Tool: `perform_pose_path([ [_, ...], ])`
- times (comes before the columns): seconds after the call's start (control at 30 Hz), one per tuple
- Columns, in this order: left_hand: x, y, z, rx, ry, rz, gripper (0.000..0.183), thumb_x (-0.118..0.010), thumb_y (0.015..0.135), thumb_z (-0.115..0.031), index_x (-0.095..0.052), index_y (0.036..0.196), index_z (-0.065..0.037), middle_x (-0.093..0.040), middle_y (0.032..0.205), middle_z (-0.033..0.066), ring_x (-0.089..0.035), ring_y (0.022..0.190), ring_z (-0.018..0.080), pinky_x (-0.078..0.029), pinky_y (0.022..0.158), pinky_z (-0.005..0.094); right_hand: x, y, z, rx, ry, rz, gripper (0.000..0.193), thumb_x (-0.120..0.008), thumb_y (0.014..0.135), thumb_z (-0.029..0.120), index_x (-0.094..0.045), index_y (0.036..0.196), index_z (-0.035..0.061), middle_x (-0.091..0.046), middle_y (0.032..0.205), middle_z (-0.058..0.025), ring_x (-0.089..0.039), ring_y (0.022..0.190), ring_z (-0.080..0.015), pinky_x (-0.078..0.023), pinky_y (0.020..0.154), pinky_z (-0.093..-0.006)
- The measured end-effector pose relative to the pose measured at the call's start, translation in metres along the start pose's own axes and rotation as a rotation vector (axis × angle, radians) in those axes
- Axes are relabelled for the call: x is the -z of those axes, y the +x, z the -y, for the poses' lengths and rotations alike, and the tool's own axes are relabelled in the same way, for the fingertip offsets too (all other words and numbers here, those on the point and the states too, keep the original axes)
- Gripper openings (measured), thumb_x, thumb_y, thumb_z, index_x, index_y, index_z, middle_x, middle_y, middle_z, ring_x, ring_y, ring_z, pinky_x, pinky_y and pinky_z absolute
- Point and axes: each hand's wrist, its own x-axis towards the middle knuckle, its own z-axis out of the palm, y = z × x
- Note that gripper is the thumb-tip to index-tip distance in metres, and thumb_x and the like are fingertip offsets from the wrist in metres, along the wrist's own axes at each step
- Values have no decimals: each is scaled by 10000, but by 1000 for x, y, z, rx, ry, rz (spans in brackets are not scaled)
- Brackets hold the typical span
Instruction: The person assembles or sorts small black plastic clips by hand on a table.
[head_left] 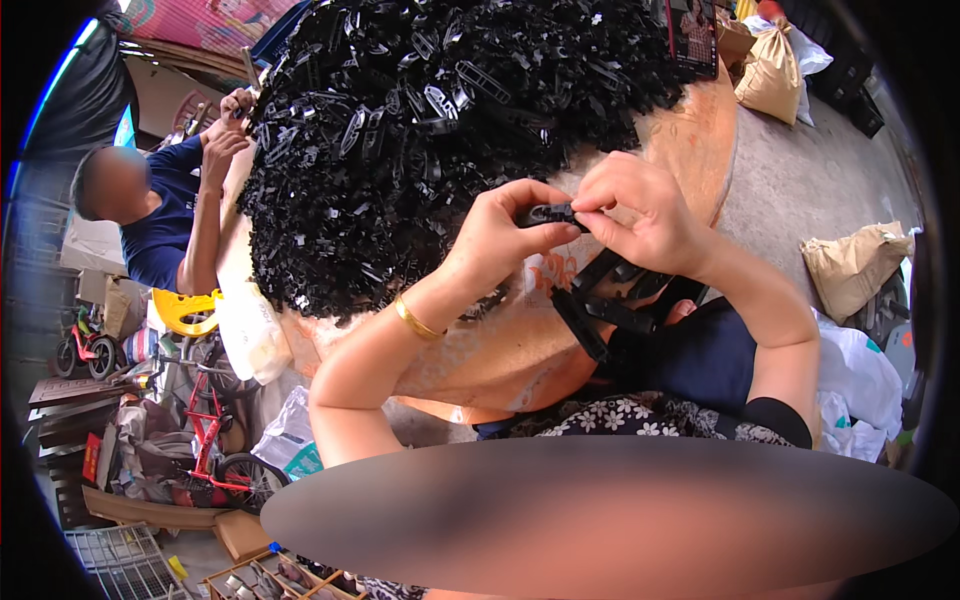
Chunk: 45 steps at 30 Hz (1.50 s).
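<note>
My left hand (492,235) is closed round a small, elongated black plastic part (552,213), thumb below and fingers above it. At the part's right end, my right hand (640,212) has its thumb and fingertips pressed together in a pinch. Whether they grip the part's tip or a tiny separate piece is hidden. Both hands are raised over the near side of the table (705,140). Just beyond them rises a big heap of black plastic parts (400,150). Several larger black pieces (615,310) lie by the table's near edge, below my right hand.
Across the table at the left, a person (165,205) in a dark blue shirt handles something small. A white bag (250,335) hangs by the left edge. A red bicycle (205,425) stands on the left; sacks (775,65) and a paper bag (855,265) are on the right floor.
</note>
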Motion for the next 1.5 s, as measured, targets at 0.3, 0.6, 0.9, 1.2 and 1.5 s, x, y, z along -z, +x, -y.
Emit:
perform_pose_path([
  [0.3,3,-1,8,-12,-300,6,286,-737,753,-34,-598,1002,-8,-651,832,35,-594,739,82,-487,689,216,-2,0,4,4,-96,-56,138,-684,695,-14,-615,805,32,-619,788,-84,-583,720,-252,-478,625,-335],
  [0.6,1,-1,13,-16,-288,2,359,-710,792,-56,-554,1110,6,-644,977,70,-615,857,105,-509,768,235,-1,-1,7,87,-269,31,145,-674,690,-5,-624,820,37,-608,813,-72,-578,742,-242,-481,622,-330],
  [0.9,2,-5,1,-118,-75,-24,322,-631,837,-26,-539,1138,40,-626,1066,112,-616,919,137,-518,827,257,-5,-3,15,-2,-347,3,232,-672,716,33,-615,940,25,-613,871,-89,-599,817,-241,-503,659,-324],
  [1.2,-1,-13,-7,-259,289,-38,396,-662,791,-9,-523,1161,17,-638,1024,98,-618,913,137,-520,790,266,-2,-5,5,-492,153,273,322,-670,764,62,-595,1072,3,-657,887,-144,-651,798,-208,-515,707,-313],
  [1.5,55,-29,-54,-371,1439,-414,355,-749,683,-202,-601,960,-36,-613,879,113,-562,878,292,-481,759,383,18,5,-17,-256,21,610,195,-637,775,179,-658,904,34,-644,767,-115,-613,698,-267,-478,623,-341],
])
